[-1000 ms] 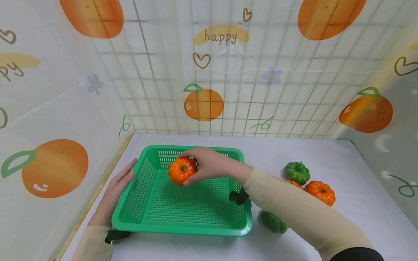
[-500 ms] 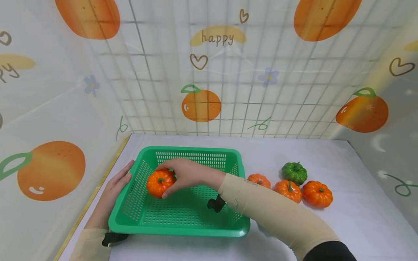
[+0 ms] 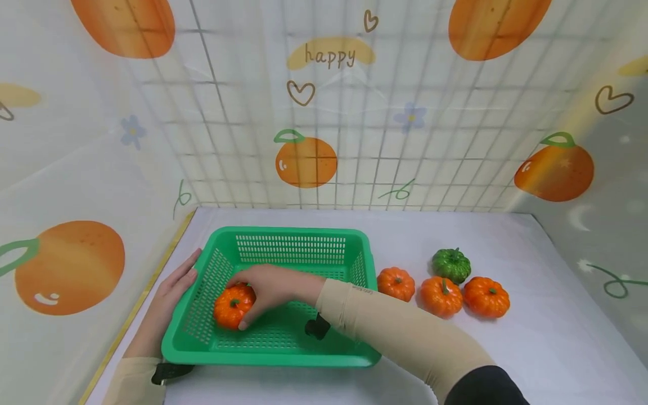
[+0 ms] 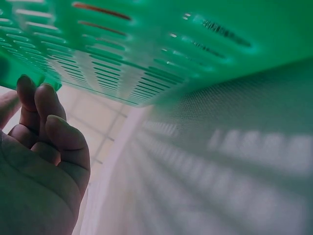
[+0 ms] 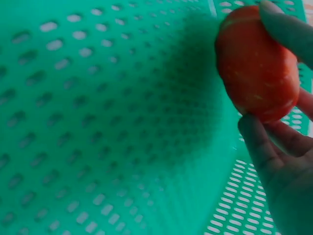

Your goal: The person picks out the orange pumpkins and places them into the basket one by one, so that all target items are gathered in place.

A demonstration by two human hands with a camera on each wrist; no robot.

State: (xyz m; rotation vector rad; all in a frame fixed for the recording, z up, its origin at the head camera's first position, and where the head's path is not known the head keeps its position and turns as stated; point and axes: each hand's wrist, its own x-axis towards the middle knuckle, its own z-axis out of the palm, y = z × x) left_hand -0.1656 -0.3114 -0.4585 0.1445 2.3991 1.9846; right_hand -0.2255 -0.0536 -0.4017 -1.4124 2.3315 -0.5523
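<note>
Inside the green basket point(image 3: 270, 359), near its left wall, my right hand point(image 3: 270, 284) holds a small orange pumpkin point(image 3: 229, 312) between thumb and fingers. The right wrist view shows the thumb on one side of the pumpkin point(image 5: 257, 66) and fingertips on the other; whether it touches the basket floor is hard to tell. My left hand point(image 3: 169, 295) rests along the outside of the basket's left rim, fingers extended. In the left wrist view, fingertips of that hand point(image 4: 46, 147) are by the rim, beside the slotted wall point(image 4: 142, 54).
Right of the basket, on the white tabletop point(image 3: 547, 349), sit an orange pumpkin point(image 3: 396, 284), a second one point(image 3: 440, 297), a third point(image 3: 487, 298) and a green pumpkin point(image 3: 451, 265). A fruit-printed curtain point(image 3: 243, 112) stands behind the table. My right forearm spans the basket's right rim.
My right hand has moved left and lower in the basket with the orange pumpkin. Orange pumpkins on the table have come out from behind the sleeve; a front green pumpkin is no longer visible.
</note>
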